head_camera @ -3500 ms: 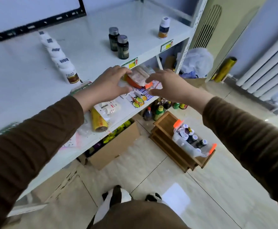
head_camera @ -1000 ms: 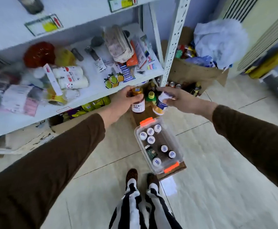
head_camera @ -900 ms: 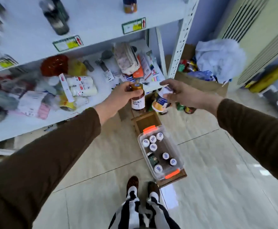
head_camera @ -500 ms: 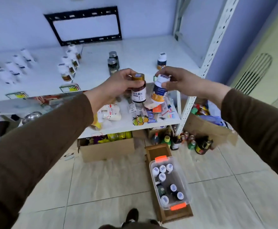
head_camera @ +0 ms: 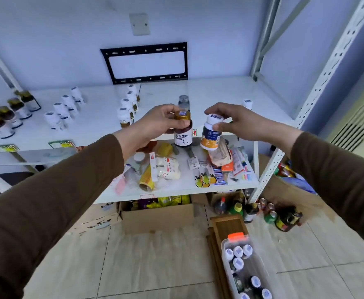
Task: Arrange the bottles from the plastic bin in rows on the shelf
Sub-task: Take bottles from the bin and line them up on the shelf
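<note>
Two bottles are held up in front of the top shelf (head_camera: 198, 91), one in each hand, and neither has yet been set down. An amber bottle (head_camera: 183, 131) with a gold cap is gripped by the left hand (head_camera: 155, 124), whose fingers are curled round its neck and cap while the labelled body hangs free below. A white bottle (head_camera: 210, 132) with an orange band is pinched at its cap by the right hand (head_camera: 239, 124), thumb in front and fingers over the top; it hangs slightly tilted. The two bottles are just beside each other but apart. Both are judged to be small, rigid and light, easily managed one-handed. Their smooth walls and glossy labels may be slippery, so a hold at the cap or shoulder is favoured. The amber one may be glass and is better lowered gently; this cannot be told for certain. Their narrow bases could tip if released early. Rows already stand on the shelf: amber bottles (head_camera: 10, 113) at far left, then white bottles (head_camera: 63, 110), then another white row (head_camera: 128, 106). More bottles are left in the plastic bin (head_camera: 226, 268) on the floor at lower right.
</note>
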